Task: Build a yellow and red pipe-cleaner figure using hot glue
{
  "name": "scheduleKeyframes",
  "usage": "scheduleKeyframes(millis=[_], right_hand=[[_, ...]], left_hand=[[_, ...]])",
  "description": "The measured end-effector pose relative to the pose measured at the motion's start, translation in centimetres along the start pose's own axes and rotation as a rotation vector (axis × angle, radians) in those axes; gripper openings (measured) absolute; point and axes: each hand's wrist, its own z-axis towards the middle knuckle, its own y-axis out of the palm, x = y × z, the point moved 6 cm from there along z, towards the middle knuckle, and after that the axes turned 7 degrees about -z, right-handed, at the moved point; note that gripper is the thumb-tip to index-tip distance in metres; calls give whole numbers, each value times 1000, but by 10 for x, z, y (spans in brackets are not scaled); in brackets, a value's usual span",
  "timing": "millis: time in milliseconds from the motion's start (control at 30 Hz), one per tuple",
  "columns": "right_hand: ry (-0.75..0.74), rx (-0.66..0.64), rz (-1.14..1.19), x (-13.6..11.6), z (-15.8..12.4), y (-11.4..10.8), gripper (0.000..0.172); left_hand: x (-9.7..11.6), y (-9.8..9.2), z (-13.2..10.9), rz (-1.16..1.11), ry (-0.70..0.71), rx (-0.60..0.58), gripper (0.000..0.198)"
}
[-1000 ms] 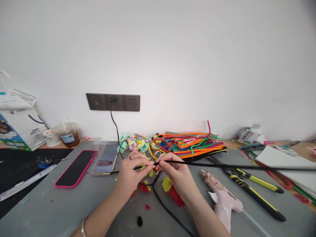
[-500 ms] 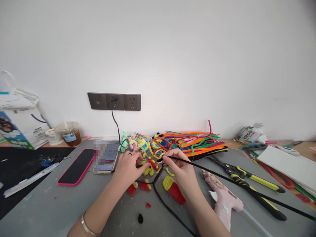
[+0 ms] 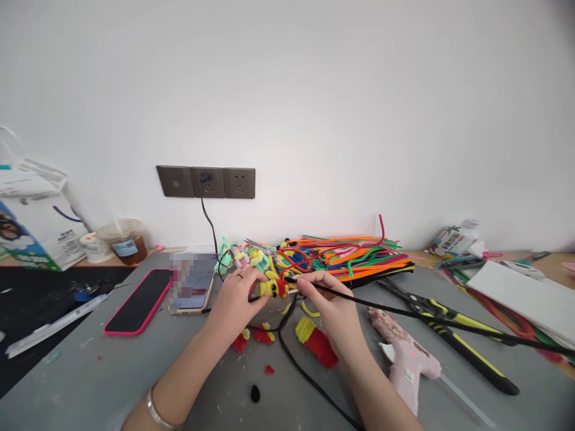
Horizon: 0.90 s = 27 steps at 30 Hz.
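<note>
My left hand (image 3: 238, 302) pinches a small yellow and red figure (image 3: 274, 287) with black dots, made of fuzzy pipe cleaner. Close on its right, the fingers of my right hand (image 3: 330, 305) are closed on a long black pipe cleaner (image 3: 372, 299), whose short end meets the figure's side. The rest of the strand runs off past the right edge. Below the hands lie a thick red and yellow fuzzy piece (image 3: 317, 343), two small red and yellow pieces (image 3: 263, 336), a red scrap (image 3: 269, 370) and a black drop-shaped piece (image 3: 255, 393).
A pink glue gun (image 3: 406, 359) with a glue stick lies right, beside yellow-black pliers (image 3: 467, 353). Pipe cleaners (image 3: 363, 257) and scissors (image 3: 258, 245) lie behind. Left are a pink-cased phone (image 3: 139, 302), another phone (image 3: 195, 284) and a drink cup (image 3: 123, 242). A black cable (image 3: 300, 368) crosses the table.
My left hand has lifted the yellow and red figure from the table and now holds it beside the right fingers. The black pipe cleaner's end has come up against it.
</note>
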Motion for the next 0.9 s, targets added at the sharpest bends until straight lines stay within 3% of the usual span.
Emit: scheduleKeyframes(millis=[267, 400, 633, 900], right_hand=[[-171, 14, -143, -8, 3, 0, 26], [-193, 59, -227, -7, 3, -2, 25], [-200, 7, -262, -9, 2, 0, 19], [-195, -29, -281, -12, 1, 2, 17]], left_hand=[[15, -3, -5, -228, 205, 23, 12], [16, -4, -6, -230, 276, 67, 14], [24, -8, -9, -205, 453, 148, 13], [28, -10, -10, -146, 495, 169, 26]])
